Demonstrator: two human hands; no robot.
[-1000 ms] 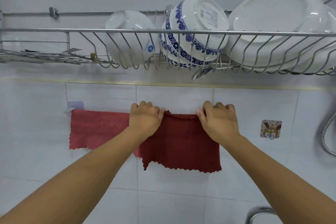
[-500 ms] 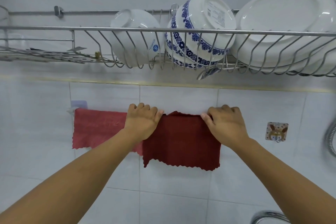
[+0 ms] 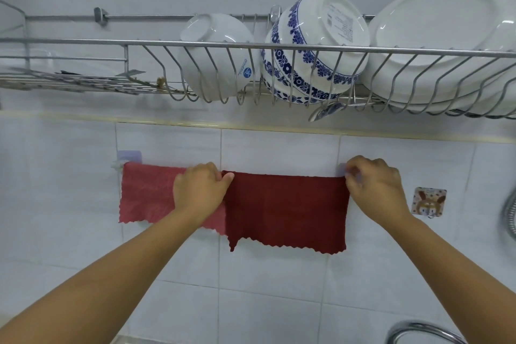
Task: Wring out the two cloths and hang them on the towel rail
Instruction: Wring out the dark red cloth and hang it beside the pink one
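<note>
Left hand [image 3: 199, 193], right hand [image 3: 374, 187] pinch dark red cloth [image 3: 287, 212] top corners; pink cloth [image 3: 148, 195] overlapped

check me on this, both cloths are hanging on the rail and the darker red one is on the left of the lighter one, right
Not quite. The head view shows both cloths hanging on the rail, but the darker red cloth is on the right of the lighter red cloth, not the left. The left hand and right hand grip the darker one's top corners.

Two cloths [image 3: 287, 209] on rail, under dish rack [image 3: 251, 46].
</note>
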